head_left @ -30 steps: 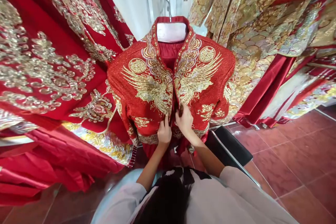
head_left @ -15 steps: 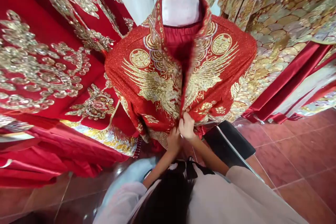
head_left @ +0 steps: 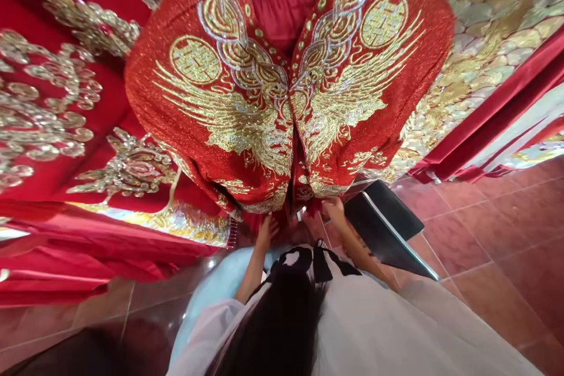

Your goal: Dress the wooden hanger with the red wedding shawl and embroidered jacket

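A red jacket [head_left: 185, 123] with gold phoenix embroidery and round gold emblems hangs in front of me. Its front edges meet near mid-chest and part slightly lower down. At the lower hem, on the left, is my left hand [head_left: 266, 230]; its fingers are apart and touch the cloth's underside. My right hand [head_left: 333, 210] is at the hem on the other side, its fingers curled at the cloth's edge and partly hidden by it. Dark red lining [head_left: 282, 14] shows inside the collar.
Red garments with silvery beadwork [head_left: 132, 164] hang close on the left. A gold scale-patterned garment [head_left: 493, 47] hangs on the right. A black flat-topped object [head_left: 388, 217] stands by my right forearm, on reddish floor tiles [head_left: 493, 241].
My hands, together at the jacket's front opening before, have moved apart to either side of the hem. The jacket now fills more of the view, and its collar sits higher.
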The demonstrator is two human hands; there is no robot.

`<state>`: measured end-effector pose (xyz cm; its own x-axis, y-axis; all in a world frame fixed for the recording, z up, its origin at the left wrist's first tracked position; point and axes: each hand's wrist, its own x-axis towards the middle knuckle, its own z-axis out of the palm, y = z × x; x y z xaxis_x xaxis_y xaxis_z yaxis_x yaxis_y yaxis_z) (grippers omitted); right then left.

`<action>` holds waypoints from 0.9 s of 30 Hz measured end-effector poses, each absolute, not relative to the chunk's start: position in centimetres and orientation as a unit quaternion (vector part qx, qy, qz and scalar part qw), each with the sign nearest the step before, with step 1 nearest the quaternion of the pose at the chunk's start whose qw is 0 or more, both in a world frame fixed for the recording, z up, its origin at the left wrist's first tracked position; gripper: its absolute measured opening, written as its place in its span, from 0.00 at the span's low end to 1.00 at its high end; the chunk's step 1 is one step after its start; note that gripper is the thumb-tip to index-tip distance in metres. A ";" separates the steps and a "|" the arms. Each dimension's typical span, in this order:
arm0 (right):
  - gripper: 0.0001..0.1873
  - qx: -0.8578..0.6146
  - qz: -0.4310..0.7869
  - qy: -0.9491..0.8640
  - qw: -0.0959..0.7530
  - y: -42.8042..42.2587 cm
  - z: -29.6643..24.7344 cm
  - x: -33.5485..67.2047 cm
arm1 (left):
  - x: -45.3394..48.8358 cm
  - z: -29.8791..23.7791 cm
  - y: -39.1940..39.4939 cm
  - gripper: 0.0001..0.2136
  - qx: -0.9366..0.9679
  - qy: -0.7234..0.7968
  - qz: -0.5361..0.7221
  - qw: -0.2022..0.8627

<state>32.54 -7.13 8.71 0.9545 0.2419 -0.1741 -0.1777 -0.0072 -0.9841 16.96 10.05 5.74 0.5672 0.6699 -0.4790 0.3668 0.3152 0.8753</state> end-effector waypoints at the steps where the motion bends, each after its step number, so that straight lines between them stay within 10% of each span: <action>1: 0.17 -0.677 0.165 0.006 0.718 -7.9 8.2 32.9 | 16.3 5.6 10.4 0.15 0.544 0.456 0.111 0.696; 27: 0.23 -0.490 0.288 0.072 0.819 -6.6 13.1 29.3 | 20.3 11.9 4.7 0.11 0.344 0.367 0.145 0.852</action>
